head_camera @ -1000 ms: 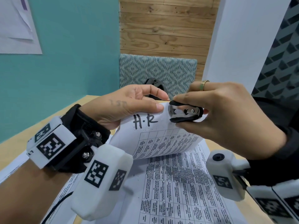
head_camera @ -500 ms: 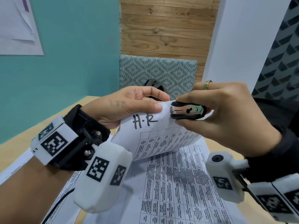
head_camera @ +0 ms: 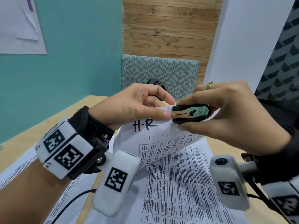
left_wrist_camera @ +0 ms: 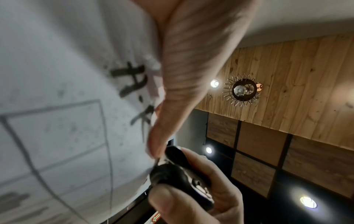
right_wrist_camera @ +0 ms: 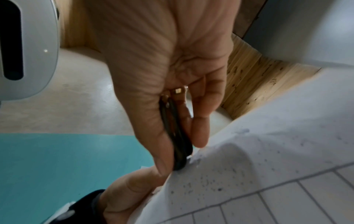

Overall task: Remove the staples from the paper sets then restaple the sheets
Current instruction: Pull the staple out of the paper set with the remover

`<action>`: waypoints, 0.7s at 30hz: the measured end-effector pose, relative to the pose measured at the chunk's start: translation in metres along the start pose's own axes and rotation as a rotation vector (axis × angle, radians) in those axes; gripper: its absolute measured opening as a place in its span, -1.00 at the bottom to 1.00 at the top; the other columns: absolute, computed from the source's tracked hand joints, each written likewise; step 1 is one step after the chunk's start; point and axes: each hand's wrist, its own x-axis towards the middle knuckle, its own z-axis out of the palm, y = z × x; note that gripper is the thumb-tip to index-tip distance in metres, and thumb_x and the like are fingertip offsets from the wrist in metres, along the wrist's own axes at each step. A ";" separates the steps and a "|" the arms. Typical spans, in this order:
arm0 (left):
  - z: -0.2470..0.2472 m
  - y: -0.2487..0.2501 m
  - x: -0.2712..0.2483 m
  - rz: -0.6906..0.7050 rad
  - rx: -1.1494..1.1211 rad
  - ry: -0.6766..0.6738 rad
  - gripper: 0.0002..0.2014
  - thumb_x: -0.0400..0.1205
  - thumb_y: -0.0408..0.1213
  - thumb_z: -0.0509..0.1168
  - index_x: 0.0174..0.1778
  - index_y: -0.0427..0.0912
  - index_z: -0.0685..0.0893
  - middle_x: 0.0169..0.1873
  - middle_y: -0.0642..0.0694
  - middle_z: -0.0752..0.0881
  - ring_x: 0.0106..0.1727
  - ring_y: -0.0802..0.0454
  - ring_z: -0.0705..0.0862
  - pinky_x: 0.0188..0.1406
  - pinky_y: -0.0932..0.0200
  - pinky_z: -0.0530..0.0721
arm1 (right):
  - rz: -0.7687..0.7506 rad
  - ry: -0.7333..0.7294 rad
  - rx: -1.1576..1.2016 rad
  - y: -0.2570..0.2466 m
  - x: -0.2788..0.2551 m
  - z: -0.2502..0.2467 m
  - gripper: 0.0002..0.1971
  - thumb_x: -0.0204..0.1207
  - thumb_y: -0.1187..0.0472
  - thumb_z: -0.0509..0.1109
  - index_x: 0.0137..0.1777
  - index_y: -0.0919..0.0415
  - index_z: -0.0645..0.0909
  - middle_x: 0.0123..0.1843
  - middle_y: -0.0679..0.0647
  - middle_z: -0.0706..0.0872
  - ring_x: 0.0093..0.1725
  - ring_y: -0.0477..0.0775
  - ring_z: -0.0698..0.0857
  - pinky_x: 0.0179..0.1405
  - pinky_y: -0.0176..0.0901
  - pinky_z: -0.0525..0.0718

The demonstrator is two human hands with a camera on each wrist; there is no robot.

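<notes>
A stapled paper set (head_camera: 161, 143) marked "H·R", printed with a table, is lifted off the desk by its top corner. My left hand (head_camera: 140, 107) pinches that corner between thumb and fingers. My right hand (head_camera: 226, 120) squeezes a black staple remover (head_camera: 191, 113) whose jaws are closed on the corner, right beside my left thumb tip. The left wrist view shows the paper set (left_wrist_camera: 67, 121) and the staple remover (left_wrist_camera: 178, 172) against it. In the right wrist view the staple remover (right_wrist_camera: 178, 144) meets the paper set (right_wrist_camera: 268, 166) edge. The staple itself is hidden.
More printed sheets (head_camera: 186, 191) lie flat on the wooden desk (head_camera: 40, 131) beneath my hands. A black object (head_camera: 155, 83) sits at the far desk edge before a patterned chair back (head_camera: 160, 71). A black cable (head_camera: 72, 201) runs at the lower left.
The staple remover's jaws have closed on the paper corner; a second ago they stood apart. Both hands stayed in about the same place, holding the paper up.
</notes>
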 end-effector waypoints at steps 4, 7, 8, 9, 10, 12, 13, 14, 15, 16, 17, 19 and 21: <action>0.005 -0.002 0.003 0.025 0.019 0.067 -0.73 0.31 -0.39 0.43 -0.11 -0.10 0.60 -0.52 0.05 0.70 -0.47 0.22 0.61 -0.34 0.40 0.57 | 0.017 0.005 0.022 0.000 0.000 -0.002 -0.73 0.16 0.11 0.56 -0.12 0.15 0.82 -0.35 -0.28 0.65 -0.33 -0.21 0.63 -0.30 -0.50 0.50; 0.008 -0.003 0.004 0.041 0.033 0.079 -0.70 0.31 -0.39 0.41 -0.10 -0.10 0.55 -0.52 0.06 0.70 -0.46 0.23 0.61 -0.31 0.39 0.56 | 0.028 0.009 0.035 0.000 0.000 -0.002 -0.73 0.15 0.11 0.57 -0.13 0.15 0.82 -0.34 -0.27 0.67 -0.32 -0.20 0.65 -0.31 -0.52 0.50; 0.008 -0.003 0.004 0.042 0.025 0.081 -0.71 0.31 -0.40 0.41 -0.10 -0.10 0.54 -0.53 0.06 0.70 -0.47 0.24 0.61 -0.33 0.41 0.57 | 0.035 0.013 0.051 0.001 0.000 -0.002 -0.73 0.15 0.10 0.57 -0.13 0.15 0.82 -0.34 -0.25 0.69 -0.31 -0.19 0.67 -0.31 -0.51 0.51; 0.008 -0.002 0.004 0.044 0.016 0.081 -0.71 0.31 -0.40 0.41 -0.11 -0.11 0.54 -0.53 0.06 0.71 -0.48 0.25 0.62 -0.36 0.43 0.57 | 0.043 0.016 0.069 0.001 0.000 -0.003 -0.72 0.15 0.10 0.58 -0.13 0.15 0.82 -0.33 -0.24 0.71 -0.31 -0.19 0.69 -0.31 -0.50 0.53; 0.007 -0.002 0.003 0.045 0.008 0.079 -0.71 0.31 -0.41 0.41 -0.11 -0.11 0.54 -0.52 0.06 0.71 -0.49 0.25 0.62 -0.38 0.44 0.58 | 0.051 0.018 0.087 0.002 0.000 -0.004 -0.72 0.15 0.09 0.58 -0.13 0.15 0.82 -0.33 -0.22 0.73 -0.30 -0.18 0.70 -0.30 -0.50 0.54; 0.005 -0.002 0.003 0.040 0.002 0.063 -0.72 0.31 -0.42 0.41 -0.12 -0.12 0.55 -0.51 0.06 0.70 -0.49 0.24 0.62 -0.41 0.44 0.57 | 0.065 0.021 0.111 0.003 -0.001 -0.005 -0.71 0.14 0.09 0.60 -0.12 0.13 0.81 -0.33 -0.21 0.74 -0.29 -0.18 0.71 -0.30 -0.49 0.55; 0.004 -0.002 0.003 0.033 -0.002 0.046 -0.74 0.31 -0.41 0.42 -0.13 -0.13 0.58 -0.50 0.05 0.70 -0.49 0.23 0.62 -0.41 0.44 0.58 | 0.071 0.021 0.116 0.003 -0.001 -0.006 -0.71 0.13 0.08 0.60 -0.12 0.12 0.81 -0.34 -0.21 0.74 -0.29 -0.19 0.71 -0.30 -0.48 0.56; 0.003 -0.002 0.003 0.025 -0.003 0.025 -0.76 0.33 -0.40 0.43 -0.13 -0.13 0.62 -0.47 0.03 0.69 -0.46 0.23 0.62 -0.39 0.45 0.59 | 0.073 0.020 0.117 0.003 -0.001 -0.006 -0.71 0.13 0.08 0.60 -0.12 0.11 0.81 -0.34 -0.21 0.73 -0.29 -0.20 0.71 -0.30 -0.46 0.57; 0.003 -0.002 0.002 0.020 0.000 0.002 -0.80 0.34 -0.38 0.43 -0.14 -0.14 0.67 -0.44 -0.01 0.70 -0.43 0.22 0.63 -0.35 0.45 0.60 | 0.073 0.018 0.118 0.002 -0.001 -0.006 -0.71 0.13 0.08 0.61 -0.12 0.10 0.81 -0.35 -0.22 0.73 -0.30 -0.21 0.71 -0.30 -0.45 0.57; 0.003 -0.002 0.001 0.017 0.002 -0.023 -0.84 0.37 -0.38 0.42 -0.15 -0.14 0.71 -0.39 -0.03 0.72 -0.38 0.21 0.65 -0.31 0.45 0.61 | 0.073 0.017 0.121 0.002 -0.001 -0.006 -0.71 0.13 0.08 0.61 -0.12 0.10 0.81 -0.35 -0.24 0.73 -0.30 -0.21 0.71 -0.30 -0.44 0.58; 0.004 -0.002 0.000 0.018 0.003 -0.048 -0.88 0.40 -0.38 0.41 -0.17 -0.15 0.75 -0.34 -0.04 0.74 -0.33 0.21 0.67 -0.27 0.45 0.62 | 0.075 0.016 0.126 0.001 -0.001 -0.007 -0.71 0.13 0.08 0.61 -0.11 0.10 0.81 -0.34 -0.24 0.73 -0.30 -0.21 0.71 -0.31 -0.42 0.59; 0.006 -0.003 0.000 0.018 -0.013 -0.072 -0.92 0.44 -0.39 0.41 -0.24 -0.16 0.79 -0.31 -0.01 0.78 -0.27 0.23 0.70 -0.23 0.45 0.62 | 0.078 0.017 0.135 0.001 -0.001 -0.007 -0.70 0.13 0.07 0.61 -0.11 0.10 0.81 -0.33 -0.22 0.74 -0.29 -0.20 0.72 -0.30 -0.41 0.59; 0.006 -0.003 0.000 0.006 -0.036 -0.059 -0.92 0.45 -0.39 0.40 -0.26 -0.18 0.81 -0.30 -0.01 0.79 -0.26 0.23 0.71 -0.22 0.45 0.62 | 0.084 0.022 0.148 0.002 -0.001 -0.008 -0.70 0.13 0.08 0.61 -0.11 0.10 0.81 -0.34 -0.20 0.75 -0.30 -0.19 0.72 -0.30 -0.41 0.59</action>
